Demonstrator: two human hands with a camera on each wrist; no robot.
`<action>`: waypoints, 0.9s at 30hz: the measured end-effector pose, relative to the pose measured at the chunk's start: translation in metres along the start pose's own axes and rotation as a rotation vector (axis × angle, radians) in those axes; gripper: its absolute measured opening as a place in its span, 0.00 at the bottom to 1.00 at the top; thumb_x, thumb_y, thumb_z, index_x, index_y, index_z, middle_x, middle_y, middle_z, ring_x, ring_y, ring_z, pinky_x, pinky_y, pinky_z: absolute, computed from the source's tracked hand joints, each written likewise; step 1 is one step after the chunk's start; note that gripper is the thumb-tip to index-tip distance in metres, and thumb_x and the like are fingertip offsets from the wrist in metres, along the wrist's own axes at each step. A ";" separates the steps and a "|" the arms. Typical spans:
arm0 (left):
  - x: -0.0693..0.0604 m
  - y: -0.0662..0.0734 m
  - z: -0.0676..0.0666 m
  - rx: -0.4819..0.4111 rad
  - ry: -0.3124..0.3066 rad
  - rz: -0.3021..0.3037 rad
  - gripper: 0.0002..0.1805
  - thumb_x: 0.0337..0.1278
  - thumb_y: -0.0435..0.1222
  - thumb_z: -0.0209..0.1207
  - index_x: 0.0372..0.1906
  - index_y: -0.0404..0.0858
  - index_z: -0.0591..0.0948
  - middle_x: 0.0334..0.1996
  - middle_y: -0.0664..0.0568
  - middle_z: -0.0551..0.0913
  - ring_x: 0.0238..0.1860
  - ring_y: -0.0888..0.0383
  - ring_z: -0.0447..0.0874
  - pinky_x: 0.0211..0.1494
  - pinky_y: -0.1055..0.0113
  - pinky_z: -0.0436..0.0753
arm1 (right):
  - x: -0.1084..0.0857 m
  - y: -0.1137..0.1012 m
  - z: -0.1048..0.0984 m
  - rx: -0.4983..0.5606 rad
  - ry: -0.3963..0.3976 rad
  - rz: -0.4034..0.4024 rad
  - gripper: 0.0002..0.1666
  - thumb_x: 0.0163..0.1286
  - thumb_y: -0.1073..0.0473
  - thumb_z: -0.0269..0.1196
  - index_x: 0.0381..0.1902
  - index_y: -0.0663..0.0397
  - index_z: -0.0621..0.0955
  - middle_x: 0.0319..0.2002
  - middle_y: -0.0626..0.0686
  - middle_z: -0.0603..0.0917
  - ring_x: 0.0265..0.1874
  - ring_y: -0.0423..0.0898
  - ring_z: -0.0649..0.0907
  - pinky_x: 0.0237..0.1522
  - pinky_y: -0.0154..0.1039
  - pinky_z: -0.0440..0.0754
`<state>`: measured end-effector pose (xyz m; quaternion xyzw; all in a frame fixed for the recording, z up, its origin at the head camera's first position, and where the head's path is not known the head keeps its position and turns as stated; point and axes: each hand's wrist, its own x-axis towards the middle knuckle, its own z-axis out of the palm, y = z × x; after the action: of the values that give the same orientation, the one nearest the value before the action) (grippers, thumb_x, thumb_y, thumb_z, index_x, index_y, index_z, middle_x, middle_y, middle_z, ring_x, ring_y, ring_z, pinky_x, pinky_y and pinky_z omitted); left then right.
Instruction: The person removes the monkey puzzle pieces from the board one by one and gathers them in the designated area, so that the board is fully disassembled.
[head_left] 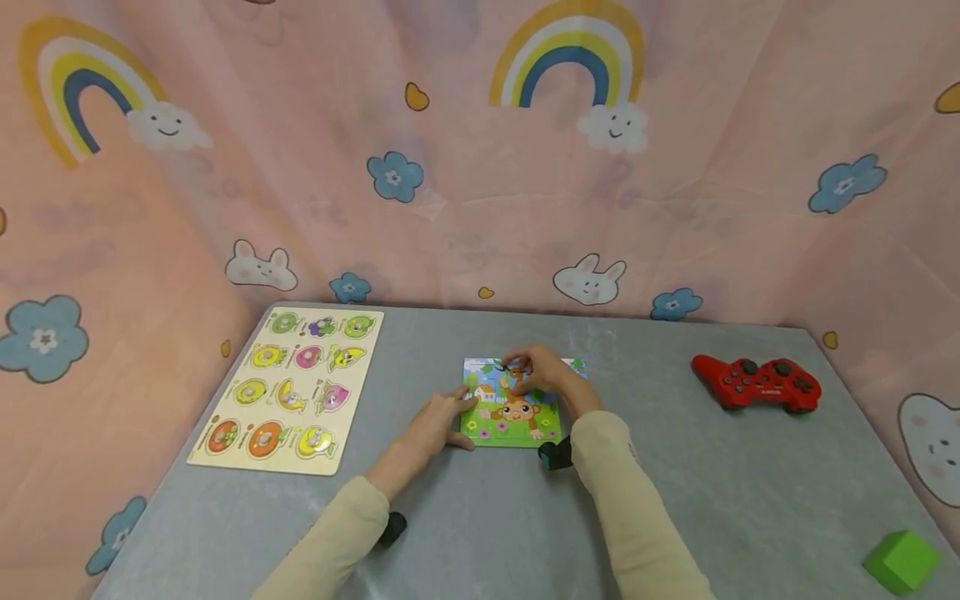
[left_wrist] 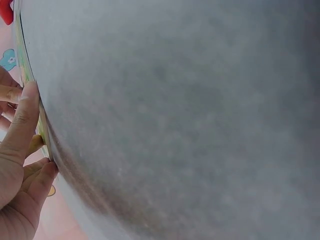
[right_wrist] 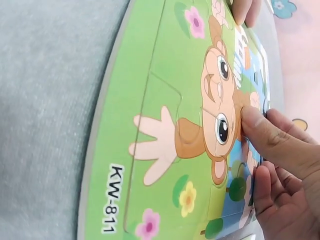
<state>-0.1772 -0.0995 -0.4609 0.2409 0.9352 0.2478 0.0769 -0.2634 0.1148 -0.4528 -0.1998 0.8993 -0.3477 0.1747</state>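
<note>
A jigsaw puzzle board (head_left: 472, 439) with a cartoon monkey lies flat on the grey table. My left hand (head_left: 435, 423) rests at its left side, fingers on the left edge and thumb by the near corner. That hand's thumb and fingertips (left_wrist: 30, 92) touch the board's rim in the left wrist view. Over the upper middle of the picture, my right hand (head_left: 546, 371) pinches a puzzle piece, mostly hidden by the fingers. Its thumb (right_wrist: 252, 117) lies above the monkey's head in the right wrist view, with the other fingers curled beyond.
A cream fruit puzzle board (head_left: 281, 396) lies at the left. On the right are a red game controller (head_left: 757, 383) and, near the front corner, a green block (head_left: 902, 561). A pink patterned curtain (head_left: 465, 242) hangs behind the table (head_left: 480, 525).
</note>
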 end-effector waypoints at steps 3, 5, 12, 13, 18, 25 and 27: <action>0.000 0.001 -0.001 -0.007 0.000 -0.008 0.39 0.34 0.38 0.74 0.58 0.27 0.77 0.63 0.31 0.69 0.60 0.36 0.72 0.59 0.53 0.75 | -0.002 -0.002 0.000 -0.026 0.017 -0.013 0.25 0.54 0.68 0.72 0.51 0.61 0.81 0.45 0.63 0.77 0.28 0.46 0.69 0.31 0.36 0.69; 0.000 0.001 -0.001 -0.010 0.002 -0.012 0.39 0.34 0.38 0.75 0.58 0.27 0.77 0.63 0.31 0.69 0.60 0.36 0.72 0.59 0.52 0.75 | -0.003 -0.003 0.001 -0.041 0.037 -0.019 0.25 0.53 0.67 0.73 0.51 0.60 0.82 0.50 0.64 0.75 0.32 0.49 0.72 0.35 0.40 0.73; 0.000 0.001 0.000 -0.012 0.000 -0.007 0.39 0.34 0.38 0.75 0.57 0.26 0.77 0.63 0.30 0.69 0.60 0.35 0.71 0.60 0.53 0.74 | -0.007 -0.003 0.005 0.008 0.094 -0.038 0.25 0.52 0.69 0.73 0.50 0.60 0.81 0.52 0.62 0.78 0.47 0.57 0.76 0.51 0.52 0.75; 0.000 0.000 0.000 -0.011 -0.001 -0.006 0.39 0.34 0.38 0.75 0.57 0.26 0.76 0.63 0.30 0.69 0.60 0.35 0.71 0.60 0.53 0.74 | -0.007 -0.002 0.006 0.023 0.102 -0.046 0.25 0.52 0.70 0.73 0.50 0.60 0.81 0.51 0.61 0.79 0.46 0.56 0.76 0.50 0.51 0.76; 0.000 -0.001 0.001 0.014 0.001 0.000 0.39 0.34 0.39 0.74 0.58 0.27 0.77 0.62 0.31 0.70 0.59 0.36 0.72 0.59 0.53 0.75 | -0.009 0.006 0.009 0.088 0.144 -0.087 0.23 0.54 0.72 0.71 0.50 0.62 0.82 0.48 0.59 0.82 0.43 0.54 0.78 0.48 0.49 0.78; 0.000 0.000 0.000 0.030 -0.003 -0.005 0.39 0.35 0.39 0.74 0.58 0.27 0.76 0.63 0.31 0.70 0.60 0.36 0.72 0.59 0.53 0.75 | -0.005 0.009 0.008 0.087 0.133 -0.093 0.24 0.55 0.65 0.72 0.51 0.62 0.82 0.44 0.59 0.82 0.41 0.53 0.80 0.45 0.49 0.79; 0.000 0.001 0.000 0.027 -0.001 -0.005 0.39 0.34 0.39 0.74 0.58 0.27 0.76 0.63 0.31 0.70 0.59 0.36 0.72 0.58 0.53 0.76 | -0.005 0.010 0.009 0.104 0.138 -0.086 0.25 0.55 0.65 0.72 0.52 0.63 0.82 0.47 0.60 0.82 0.46 0.56 0.81 0.49 0.50 0.79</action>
<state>-0.1767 -0.0993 -0.4607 0.2398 0.9391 0.2347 0.0748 -0.2576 0.1192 -0.4652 -0.2043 0.8806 -0.4139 0.1072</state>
